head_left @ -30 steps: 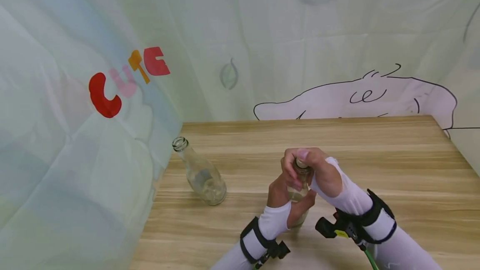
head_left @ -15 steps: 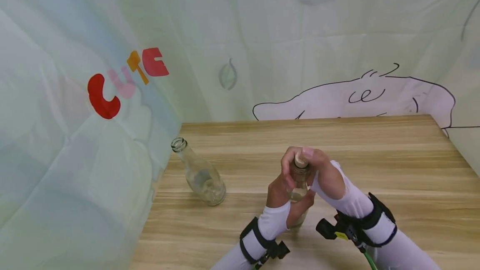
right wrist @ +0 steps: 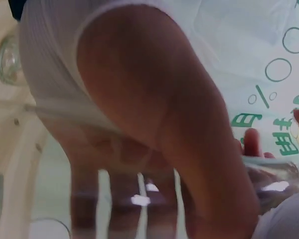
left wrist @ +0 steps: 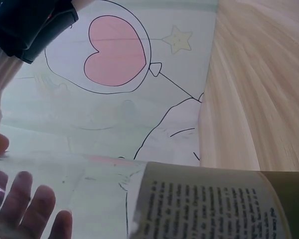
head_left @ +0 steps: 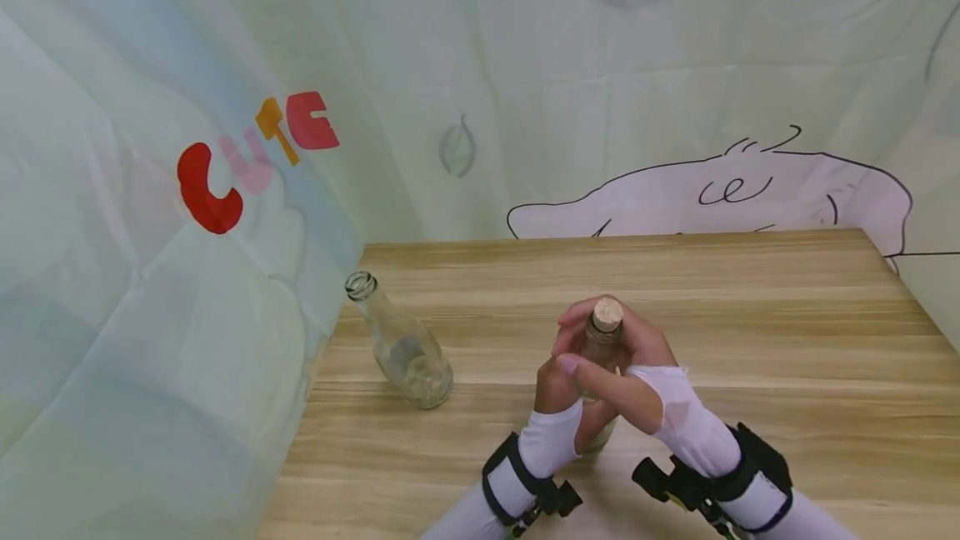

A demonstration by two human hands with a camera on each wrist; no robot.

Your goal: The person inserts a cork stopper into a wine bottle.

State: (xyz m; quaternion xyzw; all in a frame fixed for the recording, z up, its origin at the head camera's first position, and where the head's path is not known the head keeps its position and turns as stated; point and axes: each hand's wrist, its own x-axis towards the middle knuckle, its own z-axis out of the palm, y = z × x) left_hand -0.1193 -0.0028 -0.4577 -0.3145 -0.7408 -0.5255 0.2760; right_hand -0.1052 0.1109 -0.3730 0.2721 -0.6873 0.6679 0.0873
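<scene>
A clear glass bottle [head_left: 602, 348] stands on the table in the head view, a cork [head_left: 607, 314] seated in its mouth. My left hand [head_left: 555, 390] grips the bottle's lower body. Around the neck curl the fingers of my right hand [head_left: 622, 392], with its thumb lying across towards my left hand. The cork's top shows uncovered between the two hands. In the left wrist view a printed label [left wrist: 209, 209] shows on the bottle. The right wrist view has my left hand [right wrist: 164, 99] close up, its fingers seen through glass.
To the left stands a second clear glass bottle [head_left: 411, 357], uncorked. The wood-grain table [head_left: 750, 290] meets a printed curtain [head_left: 412, 90] at the back and left. Both wrists carry strapped cameras.
My right hand has left the cork and slid down to the neck, its thumb moving off the top towards my left hand. The left hand and the other bottle have stayed put.
</scene>
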